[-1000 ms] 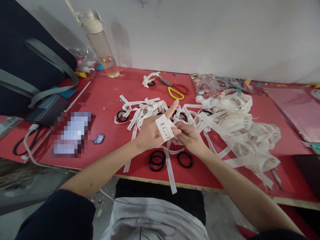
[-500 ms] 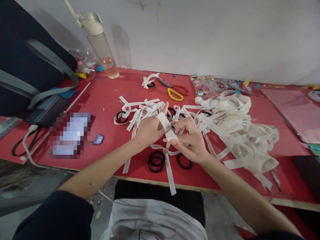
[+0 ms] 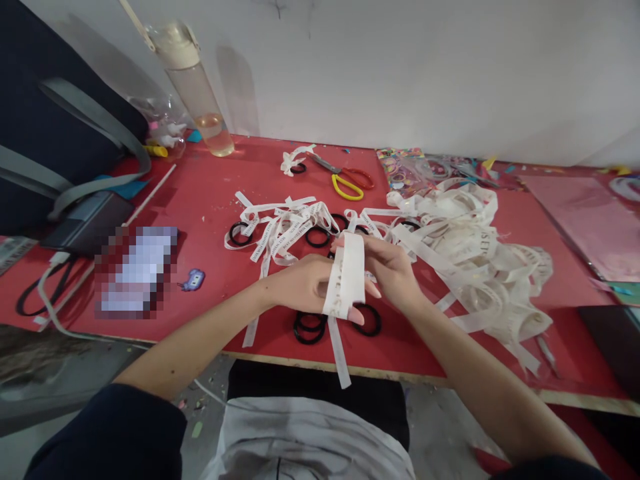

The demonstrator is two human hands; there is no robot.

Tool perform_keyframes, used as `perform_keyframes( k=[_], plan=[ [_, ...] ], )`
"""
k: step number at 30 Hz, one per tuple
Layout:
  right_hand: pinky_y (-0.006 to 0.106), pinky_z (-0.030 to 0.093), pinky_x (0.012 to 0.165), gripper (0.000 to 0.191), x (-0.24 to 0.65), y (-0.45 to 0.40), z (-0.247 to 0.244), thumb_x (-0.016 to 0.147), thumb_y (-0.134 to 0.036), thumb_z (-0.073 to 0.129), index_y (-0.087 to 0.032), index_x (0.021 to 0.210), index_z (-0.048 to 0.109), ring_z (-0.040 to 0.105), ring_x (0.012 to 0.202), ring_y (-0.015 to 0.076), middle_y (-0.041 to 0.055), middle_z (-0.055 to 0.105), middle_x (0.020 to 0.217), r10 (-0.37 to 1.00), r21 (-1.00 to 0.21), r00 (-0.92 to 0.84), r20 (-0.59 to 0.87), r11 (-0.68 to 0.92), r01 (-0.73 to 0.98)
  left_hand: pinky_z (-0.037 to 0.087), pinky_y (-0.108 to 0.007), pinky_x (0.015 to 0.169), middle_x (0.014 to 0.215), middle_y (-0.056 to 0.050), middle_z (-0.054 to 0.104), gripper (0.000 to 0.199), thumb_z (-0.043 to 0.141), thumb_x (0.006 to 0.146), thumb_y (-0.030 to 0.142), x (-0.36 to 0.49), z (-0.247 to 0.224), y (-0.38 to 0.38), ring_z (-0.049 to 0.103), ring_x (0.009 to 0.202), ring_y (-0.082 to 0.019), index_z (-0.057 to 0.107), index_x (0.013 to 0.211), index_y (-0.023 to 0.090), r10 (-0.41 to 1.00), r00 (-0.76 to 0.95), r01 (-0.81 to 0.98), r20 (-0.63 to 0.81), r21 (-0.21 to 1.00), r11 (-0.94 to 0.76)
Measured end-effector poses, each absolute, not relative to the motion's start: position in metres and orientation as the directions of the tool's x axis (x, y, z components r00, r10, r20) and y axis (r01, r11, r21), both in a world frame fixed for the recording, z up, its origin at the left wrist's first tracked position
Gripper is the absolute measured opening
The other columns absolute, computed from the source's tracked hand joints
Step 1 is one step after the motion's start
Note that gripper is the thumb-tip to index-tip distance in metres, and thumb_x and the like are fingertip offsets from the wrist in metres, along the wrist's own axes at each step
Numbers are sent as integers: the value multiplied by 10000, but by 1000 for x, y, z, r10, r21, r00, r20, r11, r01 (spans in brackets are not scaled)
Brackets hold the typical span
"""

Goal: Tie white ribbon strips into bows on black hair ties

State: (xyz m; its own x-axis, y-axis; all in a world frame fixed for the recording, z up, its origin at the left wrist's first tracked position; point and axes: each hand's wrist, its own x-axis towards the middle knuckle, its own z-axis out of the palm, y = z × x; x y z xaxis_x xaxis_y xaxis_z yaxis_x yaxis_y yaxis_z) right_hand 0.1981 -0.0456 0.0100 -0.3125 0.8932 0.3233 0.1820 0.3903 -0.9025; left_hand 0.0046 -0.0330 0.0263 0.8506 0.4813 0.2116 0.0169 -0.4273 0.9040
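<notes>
A wide white ribbon point(image 3: 353, 272) stands folded between my two hands, over the front middle of the red table. My left hand point(image 3: 306, 283) is closed round it from the left, its fingers partly hidden behind the ribbon. From the right my right hand point(image 3: 391, 268) grips the same ribbon, fingers bent behind it. Black hair ties point(image 3: 367, 320) lie just below the hands. A narrow ribbon tail point(image 3: 340, 353) hangs toward the table's front edge. Printed white ribbons point(image 3: 285, 233) and more black rings lie behind my left hand.
Scissors point(image 3: 347, 188) with red and yellow handles lie at the back. A heap of white ribbon point(image 3: 480, 260) covers the right side. On the left are a phone point(image 3: 137, 270), a bottle point(image 3: 200, 100), a purple trinket point(image 3: 193, 280) and a black box point(image 3: 90, 220) with a cable.
The ribbon has been turned to show a broader, upright face toward me. My left hand has turned and lowered its raised finger, and my right hand has shifted behind the ribbon.
</notes>
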Motion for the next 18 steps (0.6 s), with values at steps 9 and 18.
perform_keyframes(
  k=[9, 18],
  plan=[
    [385, 502, 755, 162, 189, -46, 7, 861, -277, 694, -229, 707, 695, 608, 813, 201, 49, 646, 822, 728, -526, -248, 639, 649, 550, 431, -278, 658, 700, -3, 592, 414, 640, 839, 518, 5, 18, -16, 512, 635, -130, 718, 1122, 226, 810, 551, -128, 200, 980, -155],
    [306, 526, 682, 54, 169, -67, 4, 879, -178, 669, -227, 894, 686, 657, 714, 172, 17, 707, 757, 706, -571, -199, 680, 680, 460, 445, -278, 668, 718, -4, 613, 511, 492, 922, 529, 22, 15, -29, 527, 654, -140, 588, 1315, 217, 868, 466, -78, 174, 985, -155]
  ],
)
